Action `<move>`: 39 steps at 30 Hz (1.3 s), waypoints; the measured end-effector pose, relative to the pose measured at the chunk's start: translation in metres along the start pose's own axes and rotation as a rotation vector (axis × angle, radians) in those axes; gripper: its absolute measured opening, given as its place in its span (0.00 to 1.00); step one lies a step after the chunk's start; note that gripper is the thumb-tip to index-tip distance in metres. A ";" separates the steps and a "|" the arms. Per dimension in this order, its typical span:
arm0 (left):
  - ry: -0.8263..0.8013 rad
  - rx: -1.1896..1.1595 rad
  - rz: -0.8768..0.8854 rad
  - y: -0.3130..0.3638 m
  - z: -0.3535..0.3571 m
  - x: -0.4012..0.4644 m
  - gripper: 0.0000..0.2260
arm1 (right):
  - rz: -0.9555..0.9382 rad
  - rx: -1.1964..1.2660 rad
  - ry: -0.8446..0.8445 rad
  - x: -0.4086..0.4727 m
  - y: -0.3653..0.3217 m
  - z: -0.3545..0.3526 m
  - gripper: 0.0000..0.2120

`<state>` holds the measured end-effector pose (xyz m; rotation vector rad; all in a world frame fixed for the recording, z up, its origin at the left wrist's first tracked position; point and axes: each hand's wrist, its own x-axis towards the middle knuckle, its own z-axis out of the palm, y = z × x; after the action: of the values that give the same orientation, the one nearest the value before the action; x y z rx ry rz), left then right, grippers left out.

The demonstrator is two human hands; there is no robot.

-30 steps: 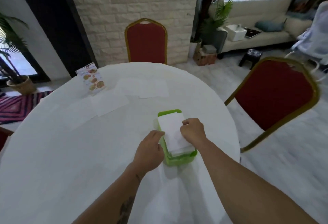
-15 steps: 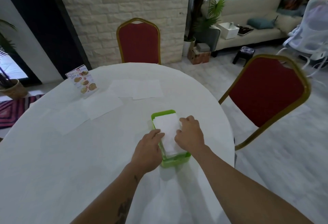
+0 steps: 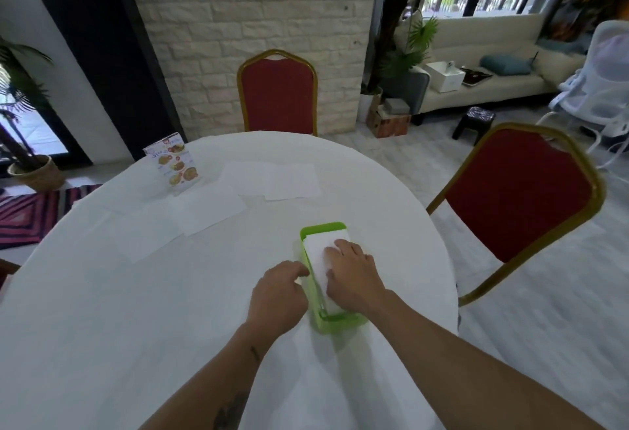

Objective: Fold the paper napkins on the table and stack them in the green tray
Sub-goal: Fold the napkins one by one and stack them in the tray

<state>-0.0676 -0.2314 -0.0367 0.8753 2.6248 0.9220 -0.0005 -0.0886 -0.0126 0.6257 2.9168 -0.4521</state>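
Observation:
A green tray [image 3: 323,228] stands on the white round table [image 3: 102,327], right of centre. Folded white napkins [image 3: 320,246] lie stacked inside it. My right hand [image 3: 354,276] rests flat on top of that stack, fingers spread and pressing down. My left hand [image 3: 279,293] sits beside the tray's left wall, its fingertips touching the rim. Several unfolded napkins [image 3: 211,208] lie spread flat farther back on the table, with more of these unfolded napkins [image 3: 292,181] near the far edge.
A menu card [image 3: 175,167] stands at the table's back left. One red chair [image 3: 277,96] is behind the table and another red chair [image 3: 520,191] at its right. A sofa and plants are beyond.
My right hand has slid forward over the napkin stack and flattened on it. My left hand has stayed by the tray's left side. The view shifted slightly.

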 end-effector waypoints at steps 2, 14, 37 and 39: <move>0.098 -0.084 -0.086 -0.013 -0.012 -0.003 0.18 | -0.025 0.083 0.020 0.008 -0.019 -0.003 0.22; 0.369 -0.342 -0.471 -0.109 -0.102 -0.021 0.16 | -0.095 0.176 -0.183 0.050 -0.127 0.006 0.27; 0.424 0.165 -0.677 -0.286 -0.108 0.097 0.22 | -0.362 0.169 -0.122 0.215 -0.202 0.116 0.20; 0.460 0.208 -0.676 -0.290 -0.109 0.105 0.18 | -0.344 0.216 -0.122 0.220 -0.203 0.118 0.20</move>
<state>-0.3278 -0.4034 -0.1358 -0.2555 3.0973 0.7212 -0.2774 -0.2182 -0.1112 0.1062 2.8822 -0.8206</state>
